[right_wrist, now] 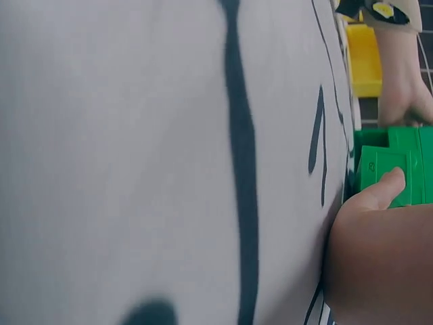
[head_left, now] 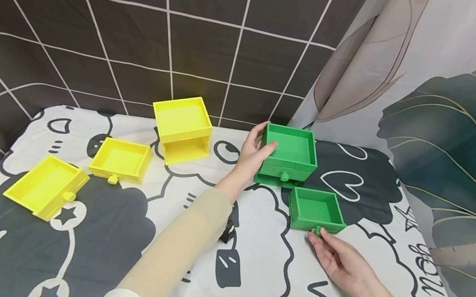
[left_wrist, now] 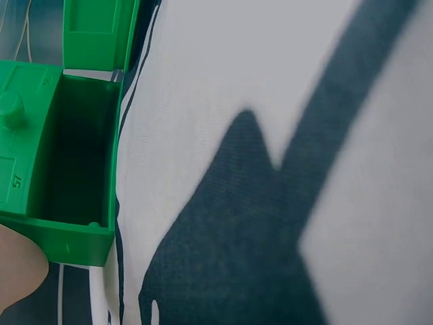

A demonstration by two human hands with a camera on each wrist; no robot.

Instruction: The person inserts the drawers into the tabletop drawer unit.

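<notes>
A small green cabinet (head_left: 292, 147) with a recessed top stands near the back of the cloth. One knobbed drawer front (left_wrist: 15, 145) sits in its upper slot, and the lower slot (left_wrist: 80, 156) is a dark hollow in the left wrist view. My left hand (head_left: 249, 158) grips the cabinet by its left side, thumb over the edge. In front and to the right is a separate green drawer (head_left: 317, 209), out of the cabinet. With thumb and finger, my right hand (head_left: 344, 265) pinches the knob of that drawer; its thumb shows beside the drawer front in the right wrist view.
A yellow cabinet (head_left: 182, 123) with a hollow lower slot stands left of the green one. Two yellow drawers, one nearer (head_left: 45, 186) and one farther (head_left: 120, 159), lie at the left. Behind hangs a dark gridded cloth (head_left: 198, 51); a leaf-patterned curtain (head_left: 466, 130) is at the right.
</notes>
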